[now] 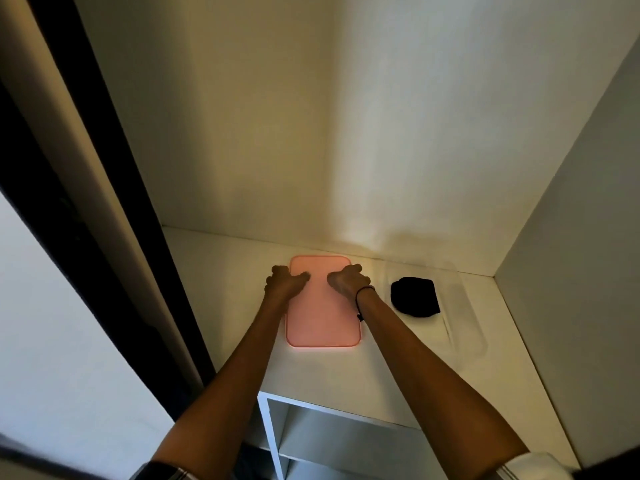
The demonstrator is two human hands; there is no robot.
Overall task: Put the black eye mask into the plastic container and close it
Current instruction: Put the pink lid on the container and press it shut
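Both hands on the flat pink rounded-rectangle plastic lid (323,306), lying on the white shelf (346,375): left hand (284,284) and right hand (349,280) curled over its far long edges, each grip seemingly closed on the rim. Black fabric eye mask (415,296) already inside the clear plastic container (464,323), just right of the lid. Risks: lid slipping when lifted, seating skewed, or pinching the mask. Fingertips hidden; container walls barely discernible.

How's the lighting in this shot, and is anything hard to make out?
Head view: dim and warm, brightest on the back wall; wide-angle bending at the edges; the clear plastic container almost vanishes against the white shelf, while the black eye mask and pink lid stand out.
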